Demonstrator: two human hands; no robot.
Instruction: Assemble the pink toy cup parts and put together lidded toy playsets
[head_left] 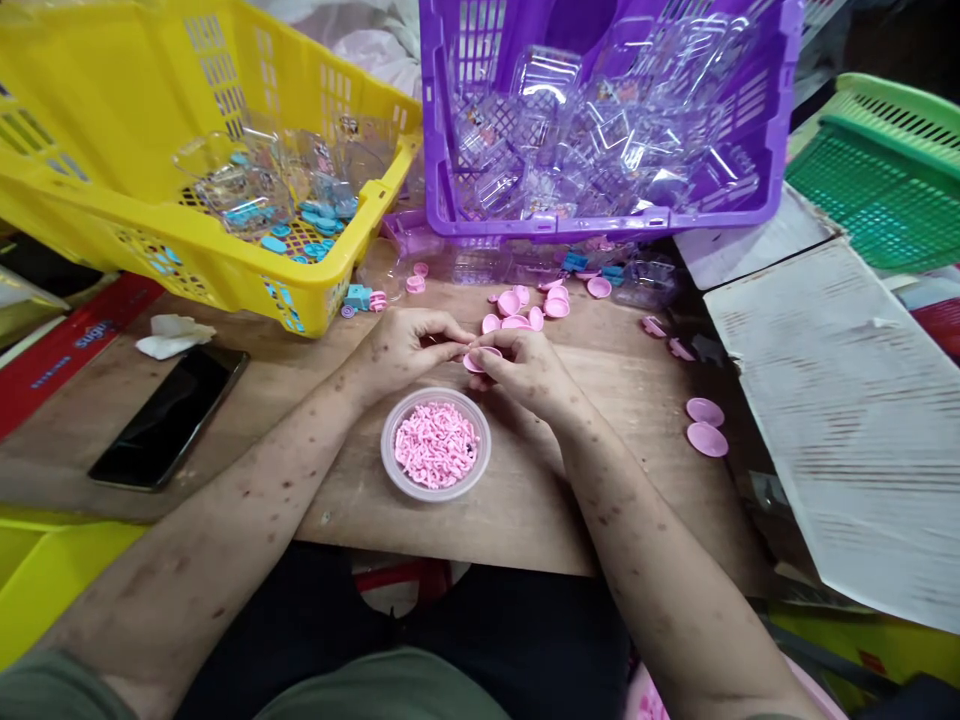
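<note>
Over the middle of the table, my right hand (529,372) pinches a small pink oval plastic piece (482,359) shaped like a shallow dish. My left hand (409,347) meets it from the other side, thumb and forefinger closed at the piece's edge; whatever lies between those fingertips is too small to name. Just below the hands stands a round clear tub (390,462) full of tiny pink plastic parts (435,445). Beyond the fingers lies a loose group of pink oval pieces (515,305).
A yellow basket (187,235) at back left and a purple basket (600,222) hold clear plastic cases. A phone (171,415) and crumpled tissue (174,336) lie left. Two pink ovals (706,438) lie right, near a cardboard flap (847,420). A green basket (881,180) stands far right.
</note>
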